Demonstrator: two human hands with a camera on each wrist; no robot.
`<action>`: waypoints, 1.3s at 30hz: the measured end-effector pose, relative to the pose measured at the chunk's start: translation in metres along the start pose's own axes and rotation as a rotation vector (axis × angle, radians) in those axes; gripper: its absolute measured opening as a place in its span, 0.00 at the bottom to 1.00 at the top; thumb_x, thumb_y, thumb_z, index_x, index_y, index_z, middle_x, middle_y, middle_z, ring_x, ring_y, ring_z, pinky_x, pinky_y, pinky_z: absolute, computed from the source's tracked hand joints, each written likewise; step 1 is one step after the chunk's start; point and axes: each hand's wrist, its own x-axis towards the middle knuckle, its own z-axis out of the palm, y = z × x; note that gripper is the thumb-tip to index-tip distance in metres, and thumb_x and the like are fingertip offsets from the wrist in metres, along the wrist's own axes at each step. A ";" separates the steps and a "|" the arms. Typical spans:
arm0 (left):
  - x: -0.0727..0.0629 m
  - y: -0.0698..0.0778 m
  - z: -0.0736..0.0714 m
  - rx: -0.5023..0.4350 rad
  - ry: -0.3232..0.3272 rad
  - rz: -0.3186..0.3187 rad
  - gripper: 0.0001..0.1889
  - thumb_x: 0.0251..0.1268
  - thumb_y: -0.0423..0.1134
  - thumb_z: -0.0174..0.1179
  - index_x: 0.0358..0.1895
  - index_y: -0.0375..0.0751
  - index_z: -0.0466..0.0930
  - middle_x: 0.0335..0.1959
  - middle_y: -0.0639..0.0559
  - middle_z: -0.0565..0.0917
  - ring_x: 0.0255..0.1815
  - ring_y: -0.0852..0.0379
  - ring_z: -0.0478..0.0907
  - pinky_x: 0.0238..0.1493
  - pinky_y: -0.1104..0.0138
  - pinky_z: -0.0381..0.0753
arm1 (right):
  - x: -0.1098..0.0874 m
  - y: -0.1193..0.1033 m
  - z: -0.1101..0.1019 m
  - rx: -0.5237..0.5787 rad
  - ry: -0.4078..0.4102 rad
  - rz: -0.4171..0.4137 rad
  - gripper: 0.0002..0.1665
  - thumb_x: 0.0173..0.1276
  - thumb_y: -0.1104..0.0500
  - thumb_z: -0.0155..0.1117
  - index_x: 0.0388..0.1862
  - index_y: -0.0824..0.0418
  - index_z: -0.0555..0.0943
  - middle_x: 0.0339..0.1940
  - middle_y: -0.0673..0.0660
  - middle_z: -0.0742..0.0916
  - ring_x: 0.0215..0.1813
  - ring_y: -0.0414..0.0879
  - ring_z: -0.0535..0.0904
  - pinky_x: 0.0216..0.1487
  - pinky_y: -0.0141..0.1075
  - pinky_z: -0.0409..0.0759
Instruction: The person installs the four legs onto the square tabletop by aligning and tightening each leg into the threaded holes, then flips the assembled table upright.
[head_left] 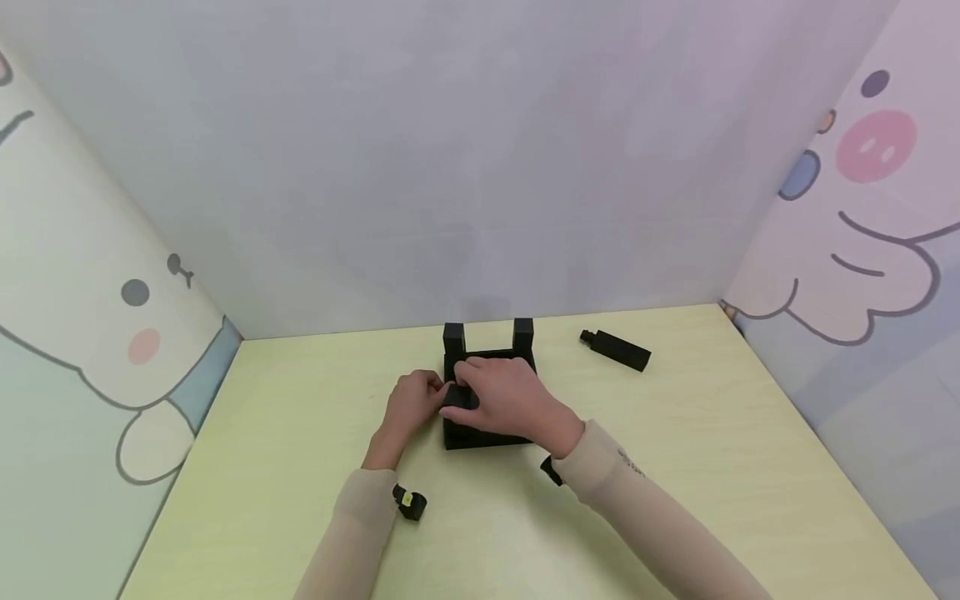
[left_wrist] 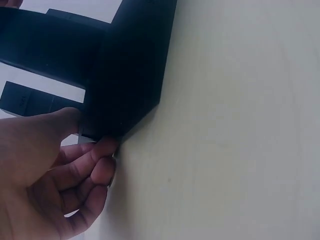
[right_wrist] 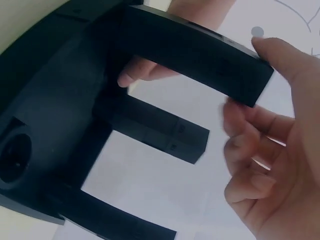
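A black stand with a flat base [head_left: 491, 437] and upright square posts sits on the table. My left hand [head_left: 407, 406] is at its left side; in the left wrist view, thumb and fingers pinch the base's corner [left_wrist: 125, 100]. My right hand [head_left: 516, 398] reaches over the base and grips the top of the near-left post [head_left: 459, 397]. The right wrist view shows thumb and fingers on opposite sides of that post's end [right_wrist: 245, 75]. Two other posts stand at the back, left [head_left: 453, 339] and right [head_left: 522, 335]. A round socket [right_wrist: 17, 152] shows at one base corner.
A loose black post [head_left: 618, 350] with a narrow tip lies on the table right of the stand. A pale wall [head_left: 480, 208] rises behind the table, and cartoon-printed panels [head_left: 847, 208] flank both sides. Small black wrist devices [head_left: 410, 503] hang at the sleeves.
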 end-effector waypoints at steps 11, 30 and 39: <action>0.001 0.000 0.000 0.021 0.014 0.003 0.12 0.69 0.44 0.62 0.29 0.42 0.84 0.21 0.52 0.82 0.22 0.59 0.74 0.26 0.69 0.68 | -0.003 0.002 -0.021 0.138 -0.079 -0.090 0.18 0.69 0.47 0.66 0.57 0.44 0.83 0.51 0.41 0.85 0.30 0.33 0.77 0.26 0.27 0.70; 0.001 0.002 0.001 -0.009 -0.007 -0.009 0.15 0.71 0.47 0.62 0.28 0.41 0.83 0.18 0.52 0.79 0.20 0.58 0.71 0.23 0.68 0.65 | -0.001 0.001 0.000 0.003 0.048 0.002 0.28 0.65 0.26 0.62 0.34 0.48 0.75 0.27 0.41 0.77 0.22 0.32 0.67 0.20 0.27 0.58; 0.005 -0.001 0.001 0.025 -0.004 0.012 0.10 0.66 0.40 0.62 0.27 0.40 0.82 0.17 0.53 0.75 0.20 0.59 0.70 0.23 0.69 0.65 | -0.004 0.005 -0.022 0.106 -0.117 -0.165 0.22 0.71 0.51 0.65 0.63 0.46 0.81 0.55 0.43 0.84 0.28 0.33 0.77 0.29 0.28 0.74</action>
